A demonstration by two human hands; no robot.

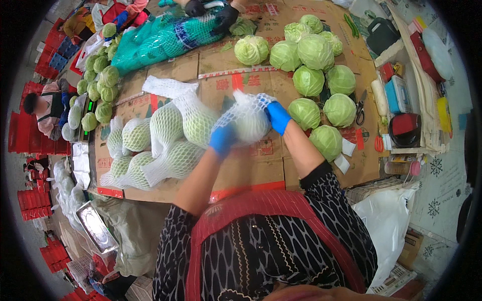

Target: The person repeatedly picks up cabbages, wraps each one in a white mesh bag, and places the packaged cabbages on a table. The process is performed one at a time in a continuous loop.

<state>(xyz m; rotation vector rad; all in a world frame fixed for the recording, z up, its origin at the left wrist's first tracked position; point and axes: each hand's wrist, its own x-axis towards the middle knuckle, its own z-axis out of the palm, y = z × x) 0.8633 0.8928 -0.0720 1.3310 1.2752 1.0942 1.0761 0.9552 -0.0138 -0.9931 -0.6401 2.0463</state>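
A cabbage (251, 127) in a white foam net sleeve (241, 107) is between my two blue-gloved hands above the cardboard. My left hand (223, 140), slightly blurred, grips its left side, where the net is stretched. At the upper right, my right hand (278, 117) grips the bunched net. Left of my hands lie several cabbages in foam nets, the nearest a netted cabbage (201, 126) with its loose net end pointing away from me. To the right are bare green cabbages, among them a cabbage (303, 113) beside my right hand.
Flattened cardboard (241, 169) covers the table. Across it, a person's black-gloved hands (226, 19) hold a teal mesh sack (162, 39). Scissors (361, 107) and a white radish (379, 97) lie right. More cabbages (109, 76) are piled left, near a scale (89, 107).
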